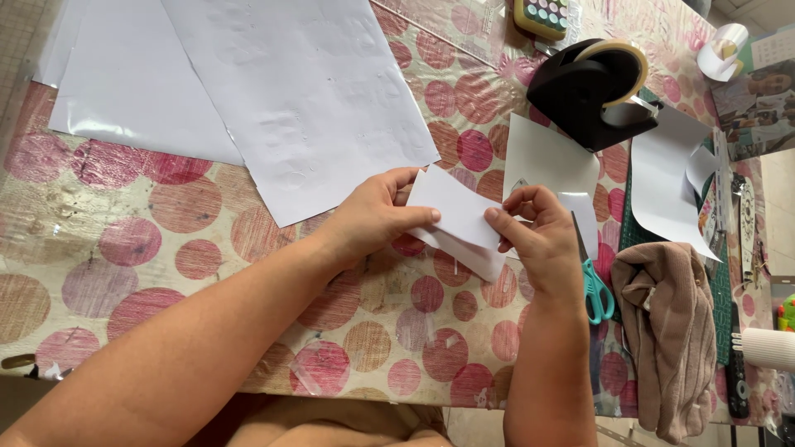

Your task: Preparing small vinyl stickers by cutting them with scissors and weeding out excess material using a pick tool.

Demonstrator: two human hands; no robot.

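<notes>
Both of my hands hold a small folded white paper (458,217) just above the table. My left hand (374,213) pinches its left edge with thumb on top. My right hand (534,232) grips its right edge with fingertips curled over it. The paper is folded into layers, with a lower flap sticking out below. Teal-handled scissors (593,285) lie right beside my right wrist.
Large white sheets (306,91) lie at the back left on the pink-dotted tablecloth (157,215). A black tape dispenser (592,87) stands at the back right, a calculator (542,15) behind it. More white sheets (662,178), a green cutting mat and a beige cloth (671,331) fill the right.
</notes>
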